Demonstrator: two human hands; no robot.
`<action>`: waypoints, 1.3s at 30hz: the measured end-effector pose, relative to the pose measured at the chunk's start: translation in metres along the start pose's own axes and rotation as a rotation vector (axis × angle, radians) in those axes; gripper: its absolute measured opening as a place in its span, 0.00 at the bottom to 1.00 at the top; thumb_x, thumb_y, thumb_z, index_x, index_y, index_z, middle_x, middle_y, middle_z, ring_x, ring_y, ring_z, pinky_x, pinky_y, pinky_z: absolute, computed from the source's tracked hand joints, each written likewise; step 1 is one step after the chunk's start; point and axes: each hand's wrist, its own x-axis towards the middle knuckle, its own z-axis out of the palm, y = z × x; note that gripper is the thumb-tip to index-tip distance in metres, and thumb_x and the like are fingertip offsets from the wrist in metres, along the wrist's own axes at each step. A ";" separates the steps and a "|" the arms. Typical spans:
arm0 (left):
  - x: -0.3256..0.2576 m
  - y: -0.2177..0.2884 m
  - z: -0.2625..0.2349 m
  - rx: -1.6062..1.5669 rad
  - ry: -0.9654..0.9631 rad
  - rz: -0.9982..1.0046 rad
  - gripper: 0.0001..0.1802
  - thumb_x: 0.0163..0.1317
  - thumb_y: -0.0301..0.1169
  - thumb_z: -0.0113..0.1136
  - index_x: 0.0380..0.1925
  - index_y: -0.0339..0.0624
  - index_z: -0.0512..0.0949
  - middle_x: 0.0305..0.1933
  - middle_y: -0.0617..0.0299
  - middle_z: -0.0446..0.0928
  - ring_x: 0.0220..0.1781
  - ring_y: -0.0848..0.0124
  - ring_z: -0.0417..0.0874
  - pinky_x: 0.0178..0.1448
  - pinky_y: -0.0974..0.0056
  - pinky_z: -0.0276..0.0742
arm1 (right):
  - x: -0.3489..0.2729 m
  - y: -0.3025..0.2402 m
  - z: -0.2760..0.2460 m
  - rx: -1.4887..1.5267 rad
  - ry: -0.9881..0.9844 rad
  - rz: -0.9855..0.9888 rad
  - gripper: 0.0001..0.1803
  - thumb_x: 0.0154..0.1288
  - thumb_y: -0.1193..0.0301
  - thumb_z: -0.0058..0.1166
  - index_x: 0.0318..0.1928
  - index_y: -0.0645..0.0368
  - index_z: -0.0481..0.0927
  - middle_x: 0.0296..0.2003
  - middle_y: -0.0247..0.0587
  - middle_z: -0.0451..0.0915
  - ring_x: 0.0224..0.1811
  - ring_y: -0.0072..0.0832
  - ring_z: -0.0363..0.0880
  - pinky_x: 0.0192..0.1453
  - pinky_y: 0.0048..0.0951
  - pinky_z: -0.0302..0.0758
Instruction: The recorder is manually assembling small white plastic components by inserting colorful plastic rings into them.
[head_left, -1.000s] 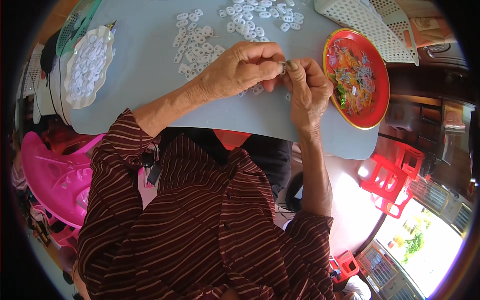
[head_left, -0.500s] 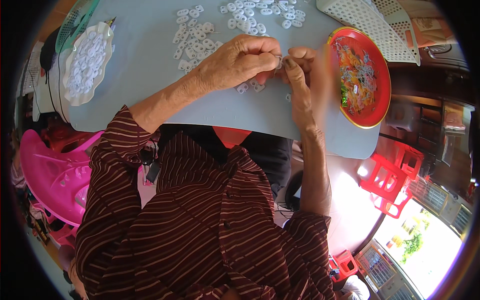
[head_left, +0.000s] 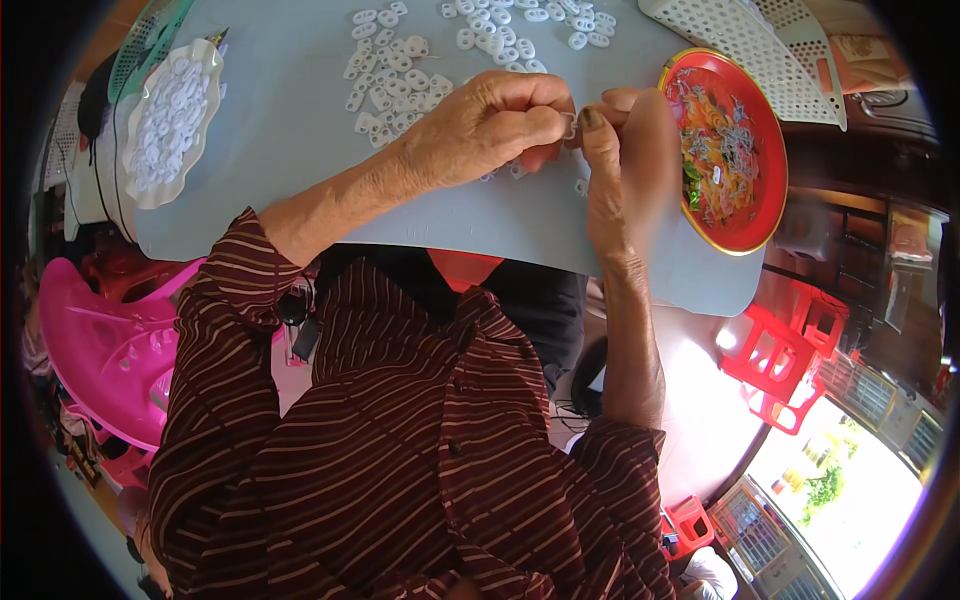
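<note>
My left hand (head_left: 495, 122) is closed, with thumb and forefinger pinching a small white plastic piece (head_left: 569, 125) above the table. My right hand (head_left: 618, 145) faces it, thumb bent against curled fingers at the other side of that piece. What else the right fingers grip is hidden, and this hand is partly blurred. Beyond the left hand lie loose white oval two-holed pieces (head_left: 395, 85), with another group (head_left: 495, 38) farther off. A single white piece (head_left: 581, 187) rests below the right hand, and more show partly under the left one.
At the right, a red gold-rimmed plate (head_left: 765, 215) holds small colourful strips, with a white perforated basket (head_left: 720, 45) behind it. A scalloped white dish (head_left: 213, 95) full of white pieces stands at the left. A pink chair (head_left: 90, 330) and red stools (head_left: 770, 345) flank the grey table (head_left: 430, 220).
Both hands have shifted slightly right, still close together around the small white piece. The pieces beneath my left hand are more covered now.
</note>
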 end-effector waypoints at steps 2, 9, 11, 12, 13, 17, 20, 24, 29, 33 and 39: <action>0.000 0.000 0.001 0.001 0.011 0.006 0.10 0.60 0.34 0.48 0.26 0.39 0.73 0.17 0.68 0.70 0.21 0.81 0.70 0.25 0.72 0.65 | 0.000 0.002 0.000 0.001 0.010 -0.044 0.10 0.63 0.79 0.52 0.45 0.64 0.69 0.31 0.34 0.76 0.32 0.18 0.74 0.38 0.19 0.74; 0.001 -0.003 -0.004 -0.003 0.014 0.048 0.10 0.63 0.32 0.48 0.28 0.38 0.74 0.21 0.68 0.71 0.23 0.81 0.70 0.28 0.73 0.66 | 0.001 -0.002 0.001 0.013 0.000 0.028 0.06 0.65 0.76 0.53 0.39 0.66 0.74 0.29 0.34 0.76 0.30 0.17 0.73 0.37 0.18 0.73; 0.001 -0.002 -0.005 -0.044 -0.019 0.000 0.10 0.64 0.32 0.48 0.30 0.36 0.74 0.24 0.68 0.72 0.24 0.81 0.70 0.31 0.74 0.67 | 0.000 0.000 -0.003 0.107 -0.039 0.127 0.07 0.65 0.74 0.53 0.37 0.67 0.76 0.27 0.33 0.76 0.29 0.17 0.72 0.36 0.18 0.72; 0.000 -0.001 -0.005 -0.070 -0.030 -0.001 0.10 0.64 0.32 0.48 0.30 0.37 0.74 0.24 0.68 0.72 0.24 0.81 0.70 0.31 0.73 0.68 | -0.002 -0.001 -0.003 0.107 -0.041 0.126 0.07 0.65 0.74 0.53 0.37 0.67 0.76 0.27 0.33 0.76 0.29 0.17 0.72 0.36 0.18 0.72; -0.001 -0.001 -0.005 -0.096 -0.041 -0.002 0.10 0.64 0.32 0.48 0.30 0.37 0.75 0.25 0.67 0.73 0.24 0.81 0.70 0.31 0.73 0.68 | -0.003 -0.002 -0.003 0.119 -0.051 0.120 0.08 0.65 0.73 0.53 0.37 0.67 0.77 0.27 0.34 0.77 0.29 0.17 0.72 0.36 0.18 0.71; -0.001 -0.002 -0.007 -0.121 -0.045 0.004 0.11 0.64 0.32 0.48 0.29 0.37 0.75 0.25 0.68 0.73 0.24 0.81 0.70 0.31 0.74 0.68 | -0.003 -0.004 -0.001 0.113 -0.055 0.102 0.08 0.65 0.73 0.54 0.37 0.68 0.77 0.27 0.35 0.77 0.28 0.17 0.72 0.34 0.17 0.70; 0.000 -0.004 -0.008 -0.069 -0.055 -0.019 0.10 0.64 0.32 0.48 0.30 0.37 0.75 0.25 0.68 0.73 0.24 0.81 0.70 0.31 0.74 0.68 | -0.002 0.000 0.000 0.046 -0.032 0.084 0.08 0.65 0.73 0.54 0.36 0.68 0.77 0.25 0.34 0.77 0.25 0.17 0.71 0.31 0.17 0.70; -0.002 -0.002 -0.002 0.083 0.006 0.146 0.07 0.63 0.30 0.50 0.31 0.37 0.74 0.21 0.69 0.70 0.23 0.81 0.70 0.28 0.73 0.68 | -0.004 -0.004 0.000 0.014 -0.001 0.097 0.08 0.64 0.73 0.55 0.34 0.68 0.77 0.23 0.33 0.77 0.23 0.16 0.70 0.29 0.17 0.69; -0.002 -0.004 -0.002 0.388 0.105 0.348 0.06 0.64 0.29 0.50 0.30 0.39 0.73 0.18 0.70 0.69 0.20 0.81 0.69 0.24 0.72 0.68 | -0.001 -0.003 0.000 -0.039 0.007 0.148 0.10 0.65 0.70 0.55 0.34 0.67 0.77 0.23 0.33 0.77 0.23 0.15 0.69 0.28 0.16 0.68; -0.003 0.000 -0.002 0.113 0.042 0.097 0.09 0.65 0.31 0.50 0.33 0.36 0.74 0.23 0.68 0.71 0.25 0.80 0.71 0.30 0.73 0.68 | -0.001 -0.005 -0.001 0.111 0.032 0.201 0.11 0.65 0.69 0.55 0.34 0.67 0.77 0.24 0.32 0.77 0.23 0.15 0.69 0.30 0.16 0.68; -0.003 -0.003 -0.003 0.115 0.044 0.096 0.11 0.66 0.34 0.50 0.34 0.36 0.74 0.25 0.67 0.71 0.26 0.80 0.72 0.31 0.73 0.69 | -0.001 0.000 -0.001 0.022 0.001 0.109 0.10 0.64 0.69 0.56 0.35 0.66 0.78 0.25 0.32 0.77 0.24 0.14 0.69 0.30 0.15 0.67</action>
